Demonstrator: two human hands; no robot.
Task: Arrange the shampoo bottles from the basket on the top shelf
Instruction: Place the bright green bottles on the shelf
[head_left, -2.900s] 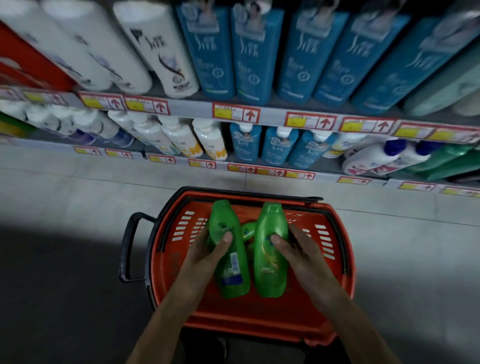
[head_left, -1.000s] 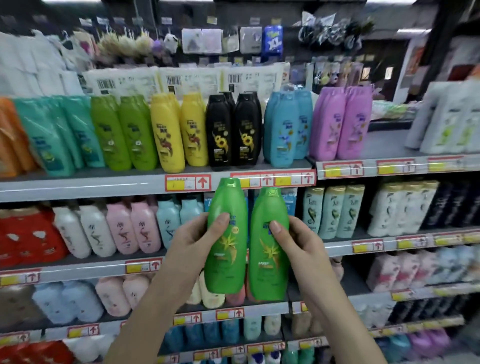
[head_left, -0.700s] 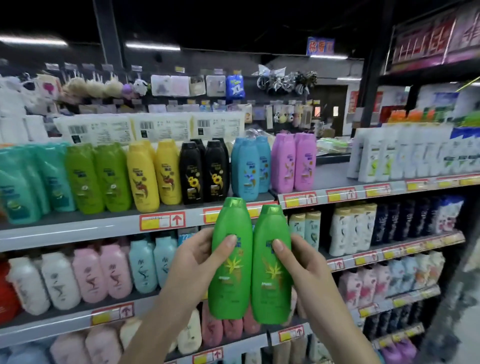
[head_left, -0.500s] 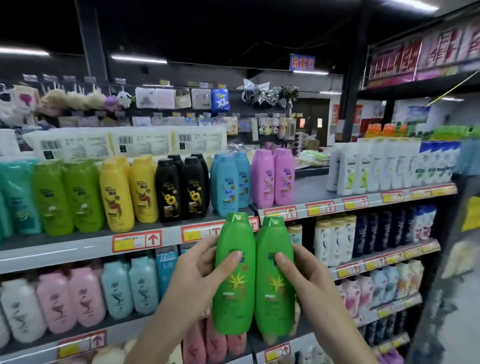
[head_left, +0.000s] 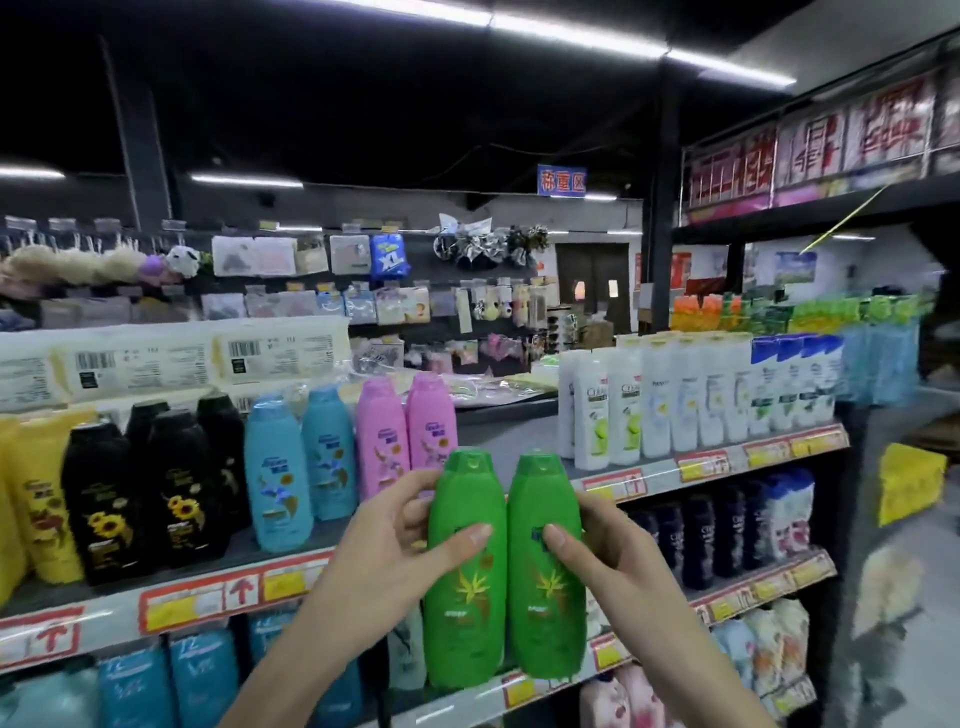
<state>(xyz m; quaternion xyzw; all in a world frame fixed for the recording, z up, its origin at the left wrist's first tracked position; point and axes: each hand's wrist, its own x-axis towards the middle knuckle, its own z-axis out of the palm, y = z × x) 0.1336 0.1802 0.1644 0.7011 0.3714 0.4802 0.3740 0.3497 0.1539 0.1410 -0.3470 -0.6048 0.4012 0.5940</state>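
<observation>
The left bottle (head_left: 465, 597), in the left hand (head_left: 384, 561), and right bottle (head_left: 545, 597), in the right hand (head_left: 618, 566), are held upright and touching before the top shelf (head_left: 511, 434), between its left row (head_left: 275, 483) and right row (head_left: 691, 395).

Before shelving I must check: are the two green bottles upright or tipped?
Upright. Both caps point up; the left hand grips the left green bottle, the right hand the right green bottle.

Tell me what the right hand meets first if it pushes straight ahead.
Probably nothing soon: the right hand, gripping its green bottle, faces the bare gap on the top shelf between pink bottles and white bottles. Depth is unclear.
</observation>
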